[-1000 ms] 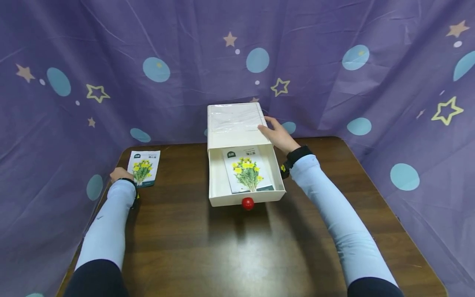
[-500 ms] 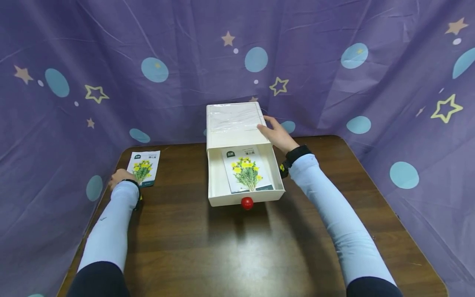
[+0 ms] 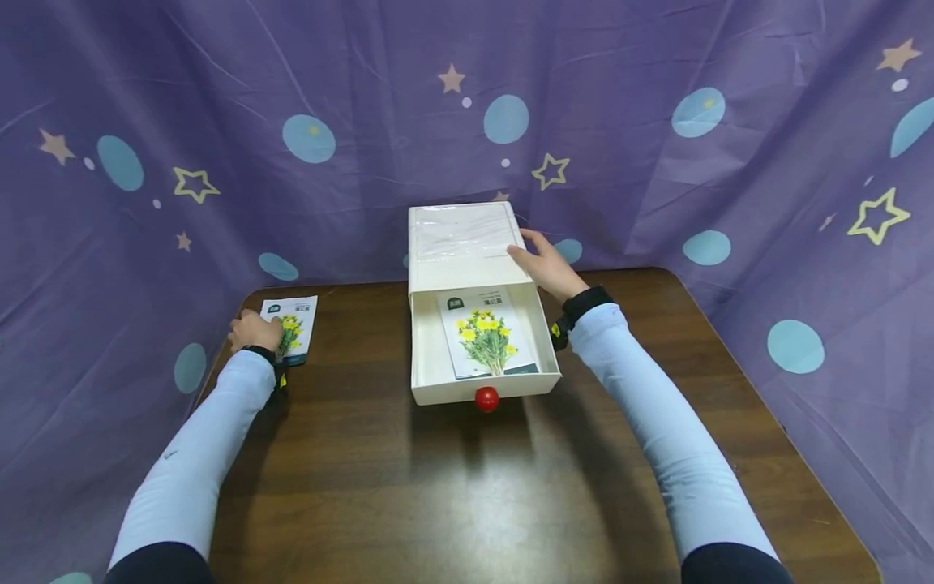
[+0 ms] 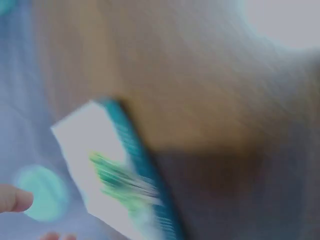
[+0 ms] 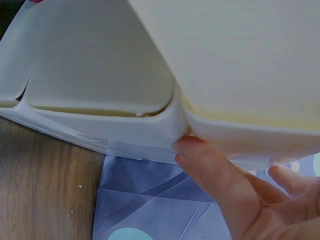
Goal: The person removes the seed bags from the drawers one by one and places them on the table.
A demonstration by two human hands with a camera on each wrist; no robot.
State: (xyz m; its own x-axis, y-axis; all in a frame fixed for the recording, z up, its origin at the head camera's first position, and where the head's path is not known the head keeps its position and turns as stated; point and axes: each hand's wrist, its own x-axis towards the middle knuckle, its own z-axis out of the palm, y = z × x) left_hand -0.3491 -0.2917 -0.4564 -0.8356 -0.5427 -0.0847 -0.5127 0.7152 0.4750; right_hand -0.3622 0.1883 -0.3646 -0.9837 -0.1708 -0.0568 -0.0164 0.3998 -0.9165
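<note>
Over the left edge of a white packet (image 3: 299, 349) printed with yellow flowers lies my left hand (image 3: 255, 331), its thumb reaching across the print. In the blurred left wrist view, the thumb (image 4: 15, 198) and fingertips stand apart beside the packet. A white drawer box (image 3: 467, 272) has its drawer pulled out, with a red ball knob (image 3: 486, 399) on the front. Inside the drawer lies a like flower packet (image 3: 485, 337). My right hand (image 3: 550, 269) rests at the box's right side, thumb on the upper edge and fingers extended along the side wall.
A brown wooden table (image 3: 350, 478) carries everything. A purple curtain (image 3: 613, 195) with stars and blue ovals hangs at the back and both sides, close behind the box. The left packet is near the table's left edge.
My left hand has moved up and to the right, from beside the packet to over its left part. My right hand, the box and the drawer have stayed put.
</note>
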